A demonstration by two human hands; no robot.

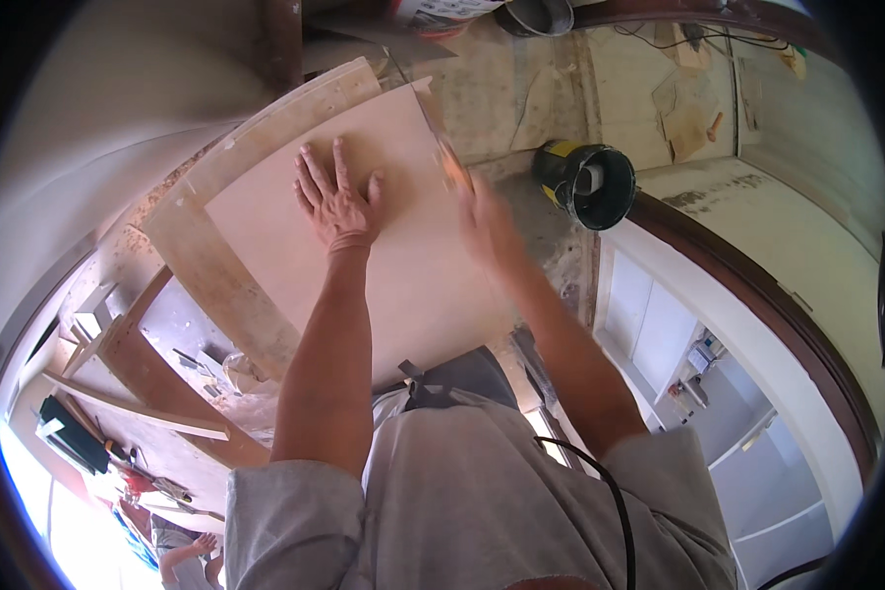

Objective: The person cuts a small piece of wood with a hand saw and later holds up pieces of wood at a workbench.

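Note:
A pale, smooth rectangular board lies in front of me on a larger, stained wooden panel. My left hand rests flat on the board's upper part, fingers spread, holding nothing. At the board's right edge my right hand, slightly blurred, is closed around the orange handle of a handsaw. Its long thin blade shows nearly edge-on and runs away from me along that edge, past the board's far corner. Whether the teeth sit in the board cannot be made out.
A black bucket stands right of my right hand. Another dark bucket is at the far edge. An orange-handled tool lies far right. Wooden strips and tools lie at left; another person's hand shows lower left.

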